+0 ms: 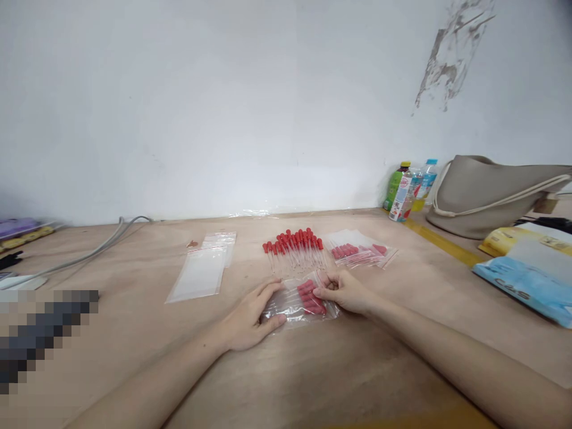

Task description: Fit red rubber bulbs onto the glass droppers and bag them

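Note:
A clear zip bag (290, 305) lies on the table in front of me, with several red-bulbed glass droppers (308, 292) inside, bulbs toward the right. My left hand (254, 316) grips the bag's left end, thumb on its near side and fingers on the far side. At the right end, my right hand (344, 291) pinches the bag's edge beside the bulbs. Just beyond the bag, a pile of loose droppers (297, 244) lies with red bulbs pointing away. Filled zip bags (357, 250) are stacked to the right of the pile.
Flat, unfilled zip bags (201, 271) lie to the left. A grey cable (105, 241) runs across the left back. Drink bottles (402, 190), a grey bag (487, 190) and blue and yellow packs (522, 286) stand or lie at the right. A white wall (214, 119) bounds the back.

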A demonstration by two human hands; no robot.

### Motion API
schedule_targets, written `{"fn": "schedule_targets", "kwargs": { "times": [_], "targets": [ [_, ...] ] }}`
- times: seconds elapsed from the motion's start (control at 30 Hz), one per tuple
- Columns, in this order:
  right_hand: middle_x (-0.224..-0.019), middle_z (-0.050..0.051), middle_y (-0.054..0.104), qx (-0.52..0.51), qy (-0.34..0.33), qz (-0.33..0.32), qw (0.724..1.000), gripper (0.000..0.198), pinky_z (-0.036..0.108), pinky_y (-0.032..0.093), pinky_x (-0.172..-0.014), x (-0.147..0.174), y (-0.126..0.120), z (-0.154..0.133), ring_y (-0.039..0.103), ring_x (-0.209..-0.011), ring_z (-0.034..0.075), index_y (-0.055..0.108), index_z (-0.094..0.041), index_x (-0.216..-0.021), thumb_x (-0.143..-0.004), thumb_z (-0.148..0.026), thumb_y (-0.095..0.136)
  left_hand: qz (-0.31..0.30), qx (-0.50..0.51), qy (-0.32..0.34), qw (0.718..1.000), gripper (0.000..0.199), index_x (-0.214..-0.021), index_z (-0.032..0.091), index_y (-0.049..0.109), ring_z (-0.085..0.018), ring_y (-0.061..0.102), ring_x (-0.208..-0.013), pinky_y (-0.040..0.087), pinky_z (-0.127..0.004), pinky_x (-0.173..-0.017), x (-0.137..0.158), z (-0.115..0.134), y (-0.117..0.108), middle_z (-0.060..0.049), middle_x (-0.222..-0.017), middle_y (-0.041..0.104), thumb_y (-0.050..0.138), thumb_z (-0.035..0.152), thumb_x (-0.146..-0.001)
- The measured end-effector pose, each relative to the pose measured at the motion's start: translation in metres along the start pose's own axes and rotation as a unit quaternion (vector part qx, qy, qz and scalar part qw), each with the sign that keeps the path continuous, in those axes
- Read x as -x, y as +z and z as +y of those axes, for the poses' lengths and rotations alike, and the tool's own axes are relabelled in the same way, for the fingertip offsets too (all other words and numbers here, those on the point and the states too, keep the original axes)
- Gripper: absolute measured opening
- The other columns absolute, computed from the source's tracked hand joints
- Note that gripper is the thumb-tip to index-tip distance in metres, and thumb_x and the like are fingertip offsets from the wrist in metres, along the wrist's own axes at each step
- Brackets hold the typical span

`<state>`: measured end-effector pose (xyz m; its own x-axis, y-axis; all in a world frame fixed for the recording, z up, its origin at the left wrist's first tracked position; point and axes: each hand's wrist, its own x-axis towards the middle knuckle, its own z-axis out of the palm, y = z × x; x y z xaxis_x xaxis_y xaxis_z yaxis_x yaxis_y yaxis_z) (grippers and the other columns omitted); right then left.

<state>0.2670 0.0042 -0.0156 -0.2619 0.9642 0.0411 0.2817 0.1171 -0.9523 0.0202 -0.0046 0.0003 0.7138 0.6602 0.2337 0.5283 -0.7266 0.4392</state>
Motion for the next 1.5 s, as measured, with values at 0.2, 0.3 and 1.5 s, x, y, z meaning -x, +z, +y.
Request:
{"fn": "schedule_targets", "kwargs": {
  "times": [0.2,0.3,1.5],
  "targets": [
    [-0.065,-0.002,0.058,-0.111,-0.026,-0.009,0.993,0.029,0.021,0.042,-0.052,0.005,0.001,-0.005,0.053,-0.057,0.011,0.051,-0.018,-0.071,-0.067,-0.046,0.059,0.034,-0.018,0.004,0.999,0.042,-0.122,0.021,0.037,-0.024,0.029,-0.125,0.029,-0.041,-0.102,0.002,0.0,0.001,-0.01,-0.138,0.026,0.046,0.034,-0.083],
    [-0.058,-0.005,0.055,-0.165,-0.034,0.013,0.986,0.029,0.022,0.042,-0.045,0.003,-0.009,-0.01,0.05,-0.046,0.01,0.047,-0.02,-0.074,-0.069,-0.047,0.058,0.089,-0.047,-0.015,0.995,0.037,-0.118,0.022,0.041,-0.025,0.031,-0.123,0.031,-0.041,-0.1,0.003,-0.002,0.0,-0.009,-0.138,0.025,0.045,0.034,-0.083],
    [-0.119,0.009,0.051,0.561,-0.13,0.191,0.795,0.035,0.039,0.031,-0.083,-0.032,-0.063,0.012,0.044,-0.106,0.025,0.052,-0.025,-0.113,-0.083,-0.037,0.037,0.09,-0.281,-0.448,0.844,0.071,-0.13,0.016,0.034,-0.043,0.025,-0.121,0.02,-0.059,-0.089,0.008,-0.08,-0.027,-0.022,-0.134,0.03,0.015,0.062,-0.079]
  ]
}}
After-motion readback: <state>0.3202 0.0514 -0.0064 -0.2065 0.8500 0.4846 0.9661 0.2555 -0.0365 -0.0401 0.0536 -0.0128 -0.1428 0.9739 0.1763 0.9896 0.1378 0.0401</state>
